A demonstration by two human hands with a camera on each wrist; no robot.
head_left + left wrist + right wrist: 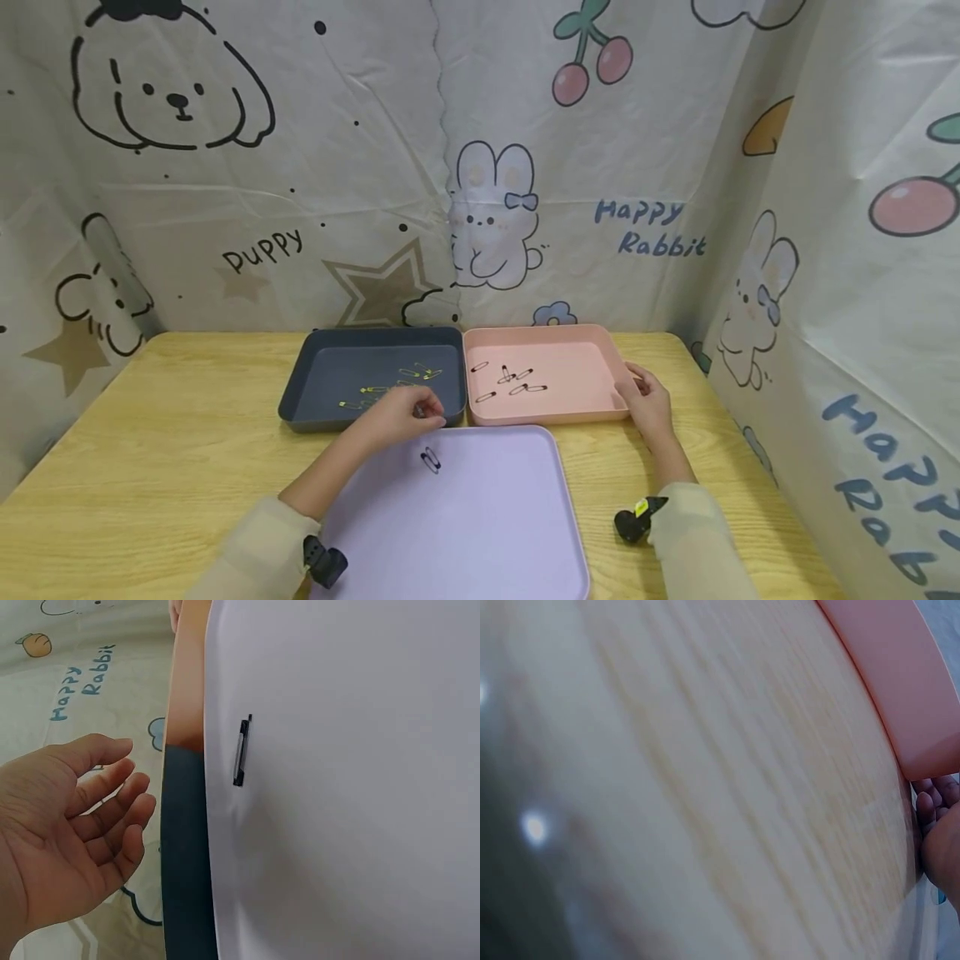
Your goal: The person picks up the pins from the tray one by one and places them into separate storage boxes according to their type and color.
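My left hand hovers over the near right edge of the dark blue tray. Its fingers are loosely curled, and the left wrist view shows nothing in the palm. Several yellow safety pins lie in that tray, partly hidden by the hand. Just below the hand, a couple of black safety pins lie close together on the lavender tray. My right hand holds the right side of the pink tray, thumb at the rim, fingers outside. Several black safety pins are scattered inside it.
The dark blue and pink trays stand side by side at the back of the wooden table, with the lavender tray in front. A printed cloth hangs behind and along the sides. Each wrist wears a small black camera.
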